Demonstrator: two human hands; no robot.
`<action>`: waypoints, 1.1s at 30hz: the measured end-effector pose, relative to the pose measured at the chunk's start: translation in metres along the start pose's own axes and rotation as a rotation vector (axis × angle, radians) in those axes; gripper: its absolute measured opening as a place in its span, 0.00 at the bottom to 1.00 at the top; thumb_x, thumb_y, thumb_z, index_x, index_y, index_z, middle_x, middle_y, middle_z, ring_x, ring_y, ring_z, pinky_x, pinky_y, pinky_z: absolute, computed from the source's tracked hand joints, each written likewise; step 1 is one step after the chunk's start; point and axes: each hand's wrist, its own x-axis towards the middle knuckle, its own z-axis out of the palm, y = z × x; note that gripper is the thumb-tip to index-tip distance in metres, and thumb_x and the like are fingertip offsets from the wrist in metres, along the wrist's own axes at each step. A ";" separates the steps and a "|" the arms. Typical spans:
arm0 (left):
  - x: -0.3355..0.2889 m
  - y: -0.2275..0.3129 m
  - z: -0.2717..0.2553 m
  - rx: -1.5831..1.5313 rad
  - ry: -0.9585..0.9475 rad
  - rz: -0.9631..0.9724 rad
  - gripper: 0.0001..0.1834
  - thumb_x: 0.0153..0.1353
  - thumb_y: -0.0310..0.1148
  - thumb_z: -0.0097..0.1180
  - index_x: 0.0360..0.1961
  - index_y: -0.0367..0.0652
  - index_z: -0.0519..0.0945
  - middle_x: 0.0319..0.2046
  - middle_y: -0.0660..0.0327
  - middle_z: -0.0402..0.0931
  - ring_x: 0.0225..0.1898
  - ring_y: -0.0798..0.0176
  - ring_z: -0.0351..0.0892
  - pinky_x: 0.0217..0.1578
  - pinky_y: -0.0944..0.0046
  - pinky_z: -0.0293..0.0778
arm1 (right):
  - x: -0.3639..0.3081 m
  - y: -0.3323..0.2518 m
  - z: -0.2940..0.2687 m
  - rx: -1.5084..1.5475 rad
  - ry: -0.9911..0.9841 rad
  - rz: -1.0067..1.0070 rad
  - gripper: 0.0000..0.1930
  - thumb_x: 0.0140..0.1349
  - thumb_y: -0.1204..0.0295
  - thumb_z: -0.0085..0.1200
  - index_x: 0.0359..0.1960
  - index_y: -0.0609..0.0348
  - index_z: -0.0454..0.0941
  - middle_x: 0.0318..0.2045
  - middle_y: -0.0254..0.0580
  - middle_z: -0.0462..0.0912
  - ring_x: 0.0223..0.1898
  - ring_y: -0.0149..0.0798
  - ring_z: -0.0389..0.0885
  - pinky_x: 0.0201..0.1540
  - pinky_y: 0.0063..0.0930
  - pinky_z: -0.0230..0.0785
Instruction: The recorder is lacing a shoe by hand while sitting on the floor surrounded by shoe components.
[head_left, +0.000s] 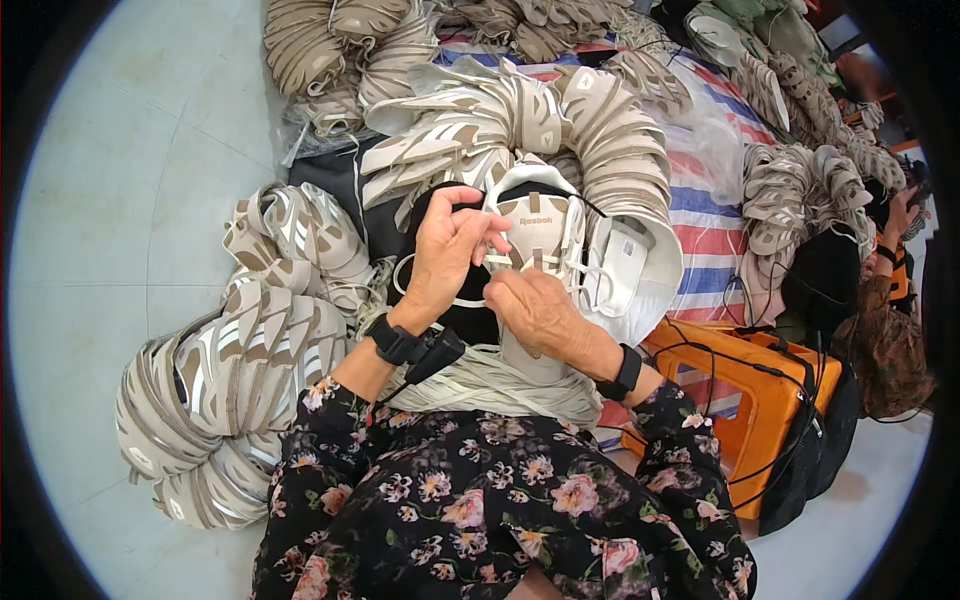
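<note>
A beige and white shoe upper (536,232) lies in front of me with its tongue facing up and white shoelace threaded along its eyelets. At the upper's left edge is my left hand (452,248), its fingers bent and apart; I see nothing clearly gripped in them. A white shoelace (458,302) loops below and behind that hand. My right hand (543,308) is closed in a pinch at the lower part of the lacing, its fingertips on the shoelace. Another lace loop stands at the upper's right side. Across my lap rests a bundle of pale laces (490,392).
A curved stack of uppers (618,150) surrounds the work from behind. More bundled uppers (250,370) lie at left on the pale floor (95,250). At right stand an orange plastic stool (735,375) with black cables and a striped sheet (700,250). Another person's hand (900,212) shows at far right.
</note>
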 end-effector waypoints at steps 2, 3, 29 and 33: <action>0.005 -0.003 0.004 0.053 -0.018 -0.014 0.11 0.62 0.28 0.47 0.43 0.36 0.66 0.32 0.52 0.78 0.24 0.68 0.76 0.23 0.73 0.66 | -0.010 0.006 0.002 0.013 -0.042 0.037 0.11 0.45 0.76 0.49 0.32 0.59 0.66 0.26 0.41 0.67 0.24 0.41 0.72 0.27 0.32 0.65; 0.006 -0.004 0.007 0.344 -0.053 0.067 0.06 0.59 0.28 0.49 0.37 0.38 0.69 0.32 0.54 0.78 0.26 0.65 0.76 0.27 0.69 0.67 | -0.013 0.007 0.001 0.048 -0.079 0.051 0.10 0.46 0.76 0.49 0.32 0.59 0.66 0.26 0.42 0.68 0.25 0.42 0.72 0.26 0.33 0.65; 0.021 -0.026 0.016 1.407 -0.398 0.549 0.04 0.44 0.28 0.55 0.20 0.42 0.73 0.22 0.57 0.70 0.34 0.54 0.67 0.45 0.53 0.58 | -0.039 0.047 -0.040 0.833 -0.158 0.552 0.04 0.55 0.76 0.53 0.28 0.64 0.72 0.18 0.36 0.73 0.20 0.26 0.69 0.24 0.22 0.64; 0.026 -0.021 0.023 1.531 -0.443 0.492 0.05 0.43 0.29 0.54 0.18 0.39 0.74 0.18 0.54 0.72 0.32 0.54 0.70 0.45 0.54 0.58 | -0.039 0.047 -0.039 0.804 -0.185 0.558 0.04 0.54 0.76 0.54 0.28 0.64 0.73 0.19 0.33 0.73 0.22 0.26 0.70 0.26 0.21 0.64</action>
